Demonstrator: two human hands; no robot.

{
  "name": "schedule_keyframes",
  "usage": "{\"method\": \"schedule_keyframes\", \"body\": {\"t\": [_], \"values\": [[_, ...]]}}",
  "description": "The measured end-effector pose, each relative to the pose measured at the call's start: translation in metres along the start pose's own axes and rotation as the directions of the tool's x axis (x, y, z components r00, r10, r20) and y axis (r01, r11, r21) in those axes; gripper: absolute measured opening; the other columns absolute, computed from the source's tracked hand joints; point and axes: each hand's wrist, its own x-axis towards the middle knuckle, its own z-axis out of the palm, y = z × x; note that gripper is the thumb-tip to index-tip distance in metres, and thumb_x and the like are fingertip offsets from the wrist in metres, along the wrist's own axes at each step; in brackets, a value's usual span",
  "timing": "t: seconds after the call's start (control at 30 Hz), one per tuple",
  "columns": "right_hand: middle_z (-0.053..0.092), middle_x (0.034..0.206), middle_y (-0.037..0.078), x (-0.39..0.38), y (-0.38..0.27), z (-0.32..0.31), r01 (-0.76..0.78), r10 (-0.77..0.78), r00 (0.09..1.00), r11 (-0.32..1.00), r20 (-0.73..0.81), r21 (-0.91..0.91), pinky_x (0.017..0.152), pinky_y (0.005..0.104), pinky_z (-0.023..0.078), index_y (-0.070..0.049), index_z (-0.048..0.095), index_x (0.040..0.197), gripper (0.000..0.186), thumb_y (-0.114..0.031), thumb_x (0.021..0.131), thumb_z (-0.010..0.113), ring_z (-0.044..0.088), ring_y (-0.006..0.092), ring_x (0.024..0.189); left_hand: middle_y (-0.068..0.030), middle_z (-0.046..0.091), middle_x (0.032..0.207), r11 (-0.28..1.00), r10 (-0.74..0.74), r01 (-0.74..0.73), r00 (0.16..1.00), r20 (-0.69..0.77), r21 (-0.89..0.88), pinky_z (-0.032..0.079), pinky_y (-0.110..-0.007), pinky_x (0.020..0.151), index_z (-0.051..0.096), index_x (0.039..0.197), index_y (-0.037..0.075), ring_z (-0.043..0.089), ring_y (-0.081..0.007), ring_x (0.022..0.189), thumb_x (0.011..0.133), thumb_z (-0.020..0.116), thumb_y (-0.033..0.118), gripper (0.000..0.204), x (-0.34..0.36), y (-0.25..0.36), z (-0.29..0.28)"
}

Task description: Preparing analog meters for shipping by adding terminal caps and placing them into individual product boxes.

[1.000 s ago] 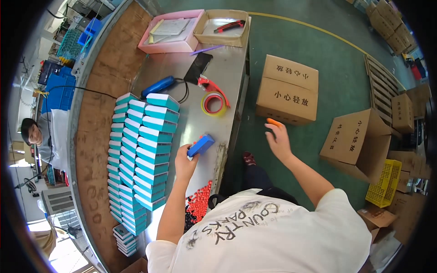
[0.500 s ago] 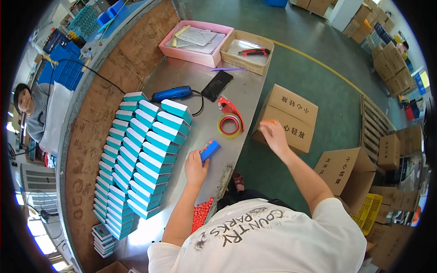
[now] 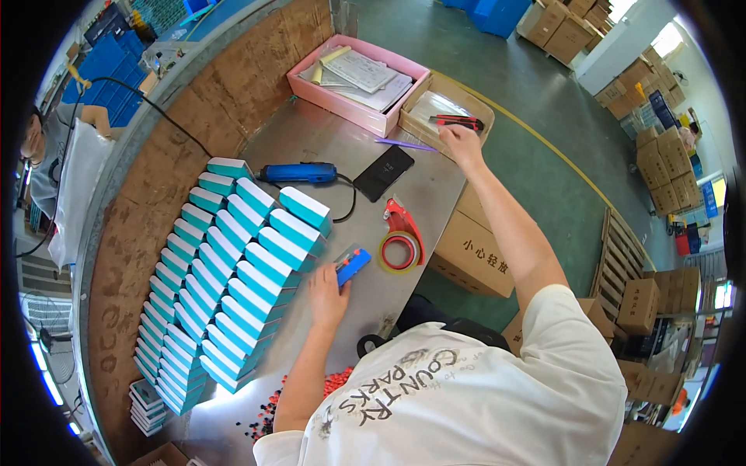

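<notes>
My left hand (image 3: 327, 297) grips a small blue rectangular piece (image 3: 353, 266) with red spots and something clear along its side, just above the metal table. My right hand (image 3: 461, 146) reaches over the near edge of a shallow cardboard tray (image 3: 488, 133), its fingers curled beside a red-and-black utility knife (image 3: 457, 122). The fingertips are partly hidden, and whether they touch the knife or hold something cannot be made out. Between my arms a red tape dispenser (image 3: 402, 233) lies on the table. Rows of white-and-teal boxes (image 3: 233, 272) stand left of my left hand.
A pink box (image 3: 373, 116) of papers adjoins the tray. A black phone (image 3: 385, 172), a purple stick (image 3: 406, 144) and a corded blue tool (image 3: 299, 172) lie nearby. Small red and black parts (image 3: 272, 404) are scattered by my left forearm. A closed carton (image 3: 474, 252) stands right of the table.
My right hand has moved from above the carton, where it pinched something small and orange, forward to the tray. My left hand still holds the blue piece. The view has shifted.
</notes>
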Motion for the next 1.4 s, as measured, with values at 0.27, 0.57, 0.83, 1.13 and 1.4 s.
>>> {"method": "schedule_keyframes", "body": {"t": [0.27,0.57,0.83,1.13,1.4], "values": [[0.067,0.085,0.015,0.104,0.039,0.028,0.03,-0.019,0.995,0.992,0.097,-0.119,0.075,0.0349,0.049,-0.005,0.069,0.091,0.024,-0.024,0.079,0.06,0.064,0.0292,0.08,-0.0169,0.053,0.108,0.985,-0.171,0.171,0.985,0.019,0.009,0.041,-0.043,0.087,0.05,0.109,0.003,0.051,-0.036,0.1,0.07,0.068,0.009,0.044,0.002,0.011,0.001],[0.063,0.092,0.014,0.159,-0.031,0.116,0.398,-0.326,0.864,0.908,0.383,-0.126,0.08,0.0374,0.047,-0.007,0.067,0.093,0.023,-0.023,0.078,0.062,0.06,0.0298,0.091,-0.0175,0.053,0.104,0.976,-0.218,0.218,0.976,0.02,0.013,0.044,-0.041,0.082,0.051,0.106,0.002,0.052,-0.0371,0.096,0.069,0.068,0.004,0.041,0.005,0.019,0.002],[0.051,0.122,0.017,0.219,-0.066,0.201,0.432,-0.362,0.865,0.89,0.348,-0.147,0.097,0.0422,0.037,-0.018,0.062,0.112,0.038,-0.03,0.076,0.063,0.042,0.0341,0.119,-0.0156,0.051,0.114,0.955,-0.295,0.297,0.95,0.102,-0.005,0.043,-0.042,0.088,0.053,0.11,0.006,0.052,-0.0362,0.103,0.066,0.07,0.008,0.047,0.006,0.021,-0.002],[0.043,0.133,0.018,0.281,-0.095,0.283,0.223,-0.08,0.924,0.907,0.374,-0.358,0.103,0.0483,0.029,-0.023,0.055,0.123,0.054,-0.047,0.076,0.057,0.029,0.0399,0.129,-0.0113,0.052,0.113,0.951,-0.3,0.307,0.943,0.144,-0.028,0.043,-0.042,0.088,0.054,0.111,0.009,0.053,-0.0328,0.102,0.061,0.072,0.007,0.053,0.001,0.018,-0.003],[0.067,0.091,0.013,0.32,-0.098,0.267,0.216,-0.256,0.948,0.955,0.191,0.205,0.075,0.0317,0.048,-0.002,0.065,0.105,0.032,-0.02,0.08,0.061,0.063,0.0238,0.084,-0.0115,0.051,0.114,0.943,-0.319,0.33,0.935,0.155,-0.048,0.043,-0.041,0.089,0.054,0.11,0.008,0.052,-0.0328,0.103,0.06,0.071,0.006,0.053,0.005,0.018,-0.005]]}}
